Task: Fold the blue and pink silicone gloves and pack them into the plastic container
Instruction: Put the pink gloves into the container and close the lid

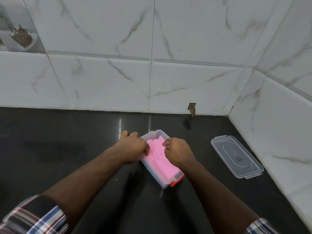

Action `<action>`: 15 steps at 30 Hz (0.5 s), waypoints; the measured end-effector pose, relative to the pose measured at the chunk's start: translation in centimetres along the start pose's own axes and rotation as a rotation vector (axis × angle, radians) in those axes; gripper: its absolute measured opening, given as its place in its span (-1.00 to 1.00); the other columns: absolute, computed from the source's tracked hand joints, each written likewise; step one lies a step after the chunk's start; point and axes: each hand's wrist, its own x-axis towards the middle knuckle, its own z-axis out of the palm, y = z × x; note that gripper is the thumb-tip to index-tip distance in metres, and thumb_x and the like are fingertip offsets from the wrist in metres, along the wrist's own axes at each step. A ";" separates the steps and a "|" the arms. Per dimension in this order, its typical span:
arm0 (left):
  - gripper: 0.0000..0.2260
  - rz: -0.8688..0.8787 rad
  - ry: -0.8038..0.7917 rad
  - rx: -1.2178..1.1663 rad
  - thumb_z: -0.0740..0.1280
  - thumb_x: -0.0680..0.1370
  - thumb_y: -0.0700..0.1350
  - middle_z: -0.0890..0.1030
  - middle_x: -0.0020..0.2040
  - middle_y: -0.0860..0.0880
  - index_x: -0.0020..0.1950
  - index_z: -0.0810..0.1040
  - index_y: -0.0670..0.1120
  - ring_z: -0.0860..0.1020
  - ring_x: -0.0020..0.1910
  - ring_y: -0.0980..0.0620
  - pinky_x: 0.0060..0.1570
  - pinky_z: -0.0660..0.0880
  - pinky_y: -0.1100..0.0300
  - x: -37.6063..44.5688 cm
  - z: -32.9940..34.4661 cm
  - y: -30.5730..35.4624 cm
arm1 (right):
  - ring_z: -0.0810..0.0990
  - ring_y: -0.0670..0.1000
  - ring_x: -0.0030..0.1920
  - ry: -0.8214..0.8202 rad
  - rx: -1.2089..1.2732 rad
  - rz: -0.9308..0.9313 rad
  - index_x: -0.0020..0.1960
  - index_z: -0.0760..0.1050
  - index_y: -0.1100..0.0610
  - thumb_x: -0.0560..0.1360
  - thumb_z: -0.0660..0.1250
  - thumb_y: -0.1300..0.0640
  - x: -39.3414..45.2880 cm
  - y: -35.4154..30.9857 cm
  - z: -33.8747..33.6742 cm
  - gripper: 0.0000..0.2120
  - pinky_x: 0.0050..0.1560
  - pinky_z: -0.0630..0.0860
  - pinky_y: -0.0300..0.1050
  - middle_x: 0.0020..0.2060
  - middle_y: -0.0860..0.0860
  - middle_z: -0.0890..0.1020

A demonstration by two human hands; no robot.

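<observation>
A clear plastic container (161, 133) sits on the black counter, with an orange latch (176, 182) at its near end. A folded pink silicone glove (162, 164) lies on top inside it. Bluish colour shows through the container's left wall (152, 171); whether it is the blue glove I cannot tell. My left hand (133, 147) rests on the container's left rim, its fingers curled against the pink glove's edge. My right hand (177, 151) is over the container's right side, fingers closed and pinching the pink glove's far part.
The clear lid (236, 157) lies flat on the counter to the right of the container, near the tiled side wall. White marble-pattern tiles back the counter. A small broken hole in the wall (192, 108) is at counter level behind.
</observation>
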 end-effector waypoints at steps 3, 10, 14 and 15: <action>-0.78 0.009 -0.151 -0.098 0.31 0.54 -0.02 0.60 0.06 0.19 0.14 0.61 0.21 0.47 0.19 0.06 0.18 0.22 -0.05 -1.0 -0.2 0.2 | 0.65 0.01 -0.01 -0.029 0.014 -0.001 0.24 0.62 0.07 0.55 0.26 0.19 -0.6 -0.2 0.4 -0.69 0.09 0.61 -0.09 0.12 0.02 0.68; -0.78 -0.043 -0.039 -0.335 0.25 0.58 0.02 0.68 0.00 0.10 0.09 0.67 0.09 0.60 -0.05 0.05 0.02 0.58 0.06 -1.4 0.4 2.1 | 0.66 0.03 0.04 -0.041 0.056 -0.077 0.16 0.67 0.10 0.53 0.24 0.26 -1.5 -0.4 1.4 -0.70 0.15 0.56 -0.12 0.10 0.04 0.71; -0.79 -0.097 0.212 -0.380 0.20 0.61 -0.01 0.68 -0.01 0.05 0.10 0.62 0.06 0.59 -0.03 0.01 0.05 0.54 0.00 0.8 0.7 4.7 | 0.62 -0.04 -0.09 0.054 0.120 -0.035 0.08 0.68 0.13 0.56 0.25 0.22 -2.1 1.0 0.1 -0.77 -0.04 0.53 -0.21 0.01 0.01 0.72; -0.77 -0.097 0.249 -0.365 0.19 0.61 -0.02 0.67 0.07 0.05 0.14 0.61 0.08 0.57 0.06 -0.01 0.13 0.49 -0.02 1.5 0.6 5.6 | 0.59 -0.08 -0.13 0.083 0.129 0.007 0.05 0.67 0.12 0.57 0.27 0.19 -2.3 1.7 -0.3 -0.80 -0.07 0.51 -0.23 -0.03 0.01 0.71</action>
